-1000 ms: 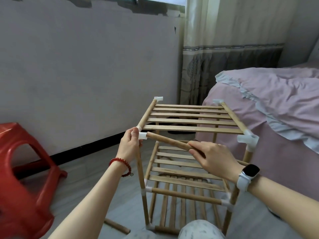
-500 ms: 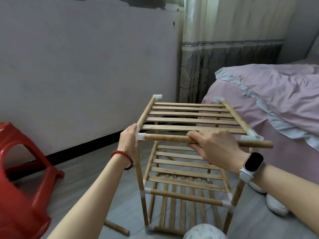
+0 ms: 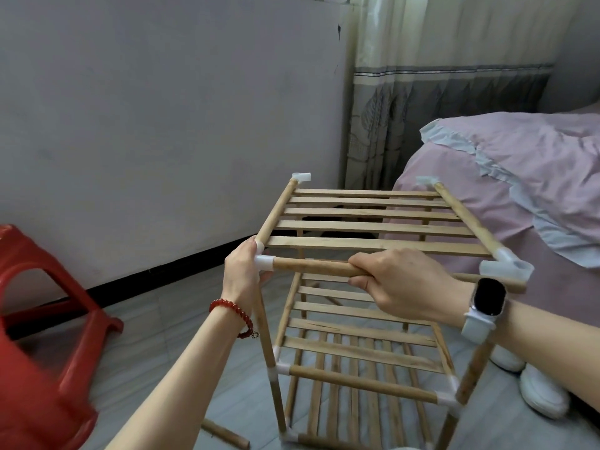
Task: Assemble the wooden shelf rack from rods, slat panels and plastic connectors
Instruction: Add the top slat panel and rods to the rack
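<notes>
Rod [image 3: 311, 267] lowered under right connector [image 3: 506, 269]; right hand [image 3: 399, 285] grips rod, left hand [image 3: 242, 274] grips left connector [image 3: 263, 262].

The grey floor [image 3: 168, 323] carries the wooden rack [image 3: 363, 323], which stands upright on its legs near the middle. A red plastic stool [image 3: 42, 345] stands on it at the left. A loose wooden rod [image 3: 225, 434] lies flat on it just left of the rack's near leg. A pair of white shoes [image 3: 535, 384] rests at the right, beside the bed.
</notes>
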`<state>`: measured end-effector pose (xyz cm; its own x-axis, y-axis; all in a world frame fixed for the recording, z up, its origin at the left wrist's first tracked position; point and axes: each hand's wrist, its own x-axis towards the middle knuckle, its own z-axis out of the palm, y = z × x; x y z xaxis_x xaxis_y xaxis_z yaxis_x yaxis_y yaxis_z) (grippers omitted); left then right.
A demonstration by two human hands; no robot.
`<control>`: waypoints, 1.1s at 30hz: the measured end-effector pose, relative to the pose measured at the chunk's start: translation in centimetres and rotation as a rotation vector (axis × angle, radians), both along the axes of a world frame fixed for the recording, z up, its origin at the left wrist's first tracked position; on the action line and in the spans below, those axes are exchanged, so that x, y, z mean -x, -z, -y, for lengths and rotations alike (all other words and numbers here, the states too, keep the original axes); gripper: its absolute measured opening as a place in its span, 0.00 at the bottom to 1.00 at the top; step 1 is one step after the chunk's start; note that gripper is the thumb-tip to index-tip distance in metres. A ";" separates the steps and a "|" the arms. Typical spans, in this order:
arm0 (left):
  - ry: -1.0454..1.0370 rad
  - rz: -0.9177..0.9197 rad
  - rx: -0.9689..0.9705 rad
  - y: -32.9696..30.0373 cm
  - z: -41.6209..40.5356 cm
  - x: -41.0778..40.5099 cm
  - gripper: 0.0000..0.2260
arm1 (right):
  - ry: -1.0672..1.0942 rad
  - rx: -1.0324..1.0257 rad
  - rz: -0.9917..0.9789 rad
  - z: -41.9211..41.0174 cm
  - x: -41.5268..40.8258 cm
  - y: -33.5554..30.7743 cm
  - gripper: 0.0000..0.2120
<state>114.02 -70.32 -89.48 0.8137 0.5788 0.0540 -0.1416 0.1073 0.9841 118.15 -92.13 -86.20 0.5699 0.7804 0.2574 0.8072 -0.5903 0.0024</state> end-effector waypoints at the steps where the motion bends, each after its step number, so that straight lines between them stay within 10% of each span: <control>1: 0.006 -0.005 -0.005 -0.1 -0.2 0.0 0.12 | 0.005 0.001 -0.093 -0.3 -0.1 -0.5 0.09; 9: 0.034 -0.050 -0.112 -0.1 -1.3 0.5 0.13 | -0.008 -0.077 -0.612 -2.3 -1.5 -1.4 0.06; 16: 0.001 -0.150 -0.472 -0.6 -0.5 1.0 0.15 | 0.003 -0.128 -0.180 -0.4 0.1 0.3 0.12; 20: -0.218 -0.181 -0.966 -1.3 1.6 0.8 0.12 | -0.002 -0.427 -0.243 4.2 0.4 0.2 0.14; 25: -0.130 0.168 -1.427 -2.7 8.3 0.5 0.14 | 0.484 -0.838 -0.107 11.8 -1.0 -1.0 0.09; 30: 0.292 0.069 -1.520 -3.1 16.0 -2.5 0.15 | 0.756 -0.961 -0.916 14.5 -2.6 -0.3 0.16; 33: 0.403 -0.023 -1.499 -3.9 18.7 -4.6 0.16 | 0.738 -0.879 -0.989 14.4 -3.4 0.2 0.20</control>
<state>118.58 -89.06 -85.60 0.9056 -0.2412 0.3489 -0.3302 -0.9172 0.2230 121.55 -106.53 -86.42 0.9705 0.0577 -0.2341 -0.1961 -0.3764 -0.9055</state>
